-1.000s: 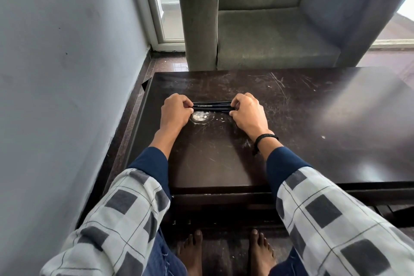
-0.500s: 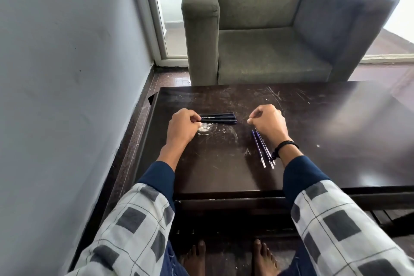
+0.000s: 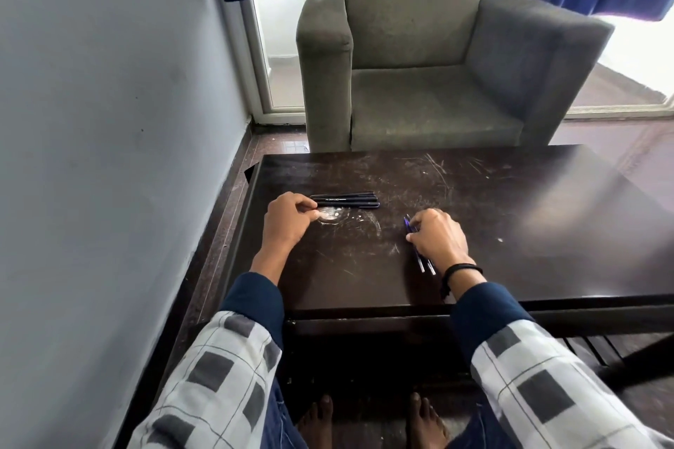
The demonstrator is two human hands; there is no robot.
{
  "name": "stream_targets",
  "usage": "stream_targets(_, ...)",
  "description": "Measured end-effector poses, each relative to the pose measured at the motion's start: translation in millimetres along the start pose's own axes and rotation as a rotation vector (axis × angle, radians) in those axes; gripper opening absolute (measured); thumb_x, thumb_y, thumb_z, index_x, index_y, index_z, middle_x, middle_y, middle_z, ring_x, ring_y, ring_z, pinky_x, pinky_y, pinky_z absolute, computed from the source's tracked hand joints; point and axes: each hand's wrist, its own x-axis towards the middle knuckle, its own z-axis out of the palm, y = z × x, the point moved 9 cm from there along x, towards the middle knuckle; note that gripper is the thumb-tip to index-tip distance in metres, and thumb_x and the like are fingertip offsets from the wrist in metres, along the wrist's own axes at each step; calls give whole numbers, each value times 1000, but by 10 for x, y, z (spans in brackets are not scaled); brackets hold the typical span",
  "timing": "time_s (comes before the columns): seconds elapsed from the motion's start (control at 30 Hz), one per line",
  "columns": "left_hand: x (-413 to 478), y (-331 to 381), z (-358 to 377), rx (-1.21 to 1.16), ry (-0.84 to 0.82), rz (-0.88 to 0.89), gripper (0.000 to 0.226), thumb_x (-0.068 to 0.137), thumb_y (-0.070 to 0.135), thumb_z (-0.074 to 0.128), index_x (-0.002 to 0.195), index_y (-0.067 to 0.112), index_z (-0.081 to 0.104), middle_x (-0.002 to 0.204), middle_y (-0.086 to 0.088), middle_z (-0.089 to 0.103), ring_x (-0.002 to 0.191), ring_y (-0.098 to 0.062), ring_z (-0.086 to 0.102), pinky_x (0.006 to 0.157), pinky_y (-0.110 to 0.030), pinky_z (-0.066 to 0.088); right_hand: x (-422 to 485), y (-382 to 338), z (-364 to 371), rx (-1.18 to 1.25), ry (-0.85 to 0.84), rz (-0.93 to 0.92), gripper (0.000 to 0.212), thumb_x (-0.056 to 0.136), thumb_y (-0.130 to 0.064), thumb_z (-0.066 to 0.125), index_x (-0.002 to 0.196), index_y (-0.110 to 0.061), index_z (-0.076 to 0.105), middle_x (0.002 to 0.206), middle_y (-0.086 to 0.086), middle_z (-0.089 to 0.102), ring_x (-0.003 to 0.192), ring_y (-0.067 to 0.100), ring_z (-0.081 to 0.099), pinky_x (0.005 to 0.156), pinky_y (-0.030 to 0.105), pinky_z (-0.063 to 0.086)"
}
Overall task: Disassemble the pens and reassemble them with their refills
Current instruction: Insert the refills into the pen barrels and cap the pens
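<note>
On the scratched dark table (image 3: pixel 510 193), black pens (image 3: pixel 344 200) lie at 11 o'clock, just beside the curled left grip (image 3: pixel 291 219), whose hold cannot be told. The right grip (image 3: pixel 437 241) pinches thin refills (image 3: pixel 419 261) at 1 o'clock. Pressed hard they could bend; let go, they could roll away.

Your right hand (image 3: pixel 439 242) is covering the middle of the refills (image 3: pixel 408 222); at the left end of the pens (image 3: pixel 346 200), your left hand (image 3: pixel 288 220) is hiding its own grip.
</note>
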Motion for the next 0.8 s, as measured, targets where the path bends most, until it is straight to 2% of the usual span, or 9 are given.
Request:
stream_targets(0.1, -58, -22, -62, -30, 4, -20, 16, 77, 18, 83, 91, 23, 77, 89, 8, 70, 85, -9, 67, 90, -35, 54, -49, -62, 35, 8, 20, -30, 15, 86, -12, 73, 101, -14, 76, 114, 10, 70, 101, 36, 67, 82, 34, 51)
stream_targets(0.2, -91, -40, -130, -48, 16, -29, 15, 78, 19, 83, 90, 25, 77, 89, 9, 71, 85, -9, 67, 90, -36, 55, -94, -131, 83, 29, 23, -31, 7, 86, -12, 71, 93, -11, 75, 106, 11, 70, 94, 36, 67, 77, 32, 50)
stream_targets(0.27, -99, -61, -179, -64, 28, -32, 13, 78, 20, 82, 90, 25, 77, 91, 8, 72, 85, -8, 67, 90, -37, 55, -124, -191, 138, 70, 16, -33, 9, 86, -12, 71, 94, -11, 76, 106, 11, 70, 92, 35, 68, 78, 32, 50)
stream_targets(0.4, -89, -94, -253, -101, 48, -37, 12, 79, 21, 81, 90, 24, 77, 91, 8, 73, 85, -7, 67, 88, -35, 56, -229, -423, 269, 162, 15, -76, 17, 88, -14, 72, 104, -11, 78, 113, 9, 68, 104, 33, 66, 88, 32, 49)
stream_targets(0.5, -67, -134, -294, -129, 62, -53, 12, 79, 21, 80, 91, 23, 78, 92, 6, 74, 87, -8, 68, 88, -33, 56, -353, -740, 443, 201, -1, -142, 19, 89, -17, 72, 106, -11, 78, 114, 9, 69, 105, 31, 67, 86, 30, 48)
stream_targets(0.7, -63, -239, -364, -133, 76, -99, 10, 81, 17, 78, 91, 19, 78, 91, 3, 76, 85, -9, 67, 84, -28, 54, -549, -1512, 843, 262, -35, -265, 17, 90, -18, 70, 102, -8, 75, 110, 10, 69, 101, 32, 67, 83, 34, 51)
stream_targets(0.8, -69, -339, -405, -100, 83, -154, 8, 83, 19, 76, 90, 22, 78, 93, 4, 76, 88, -11, 69, 86, -33, 56, -563, -1707, 959, 291, -22, -253, 19, 92, -16, 68, 107, -6, 73, 113, 11, 66, 101, 34, 66, 83, 37, 53)
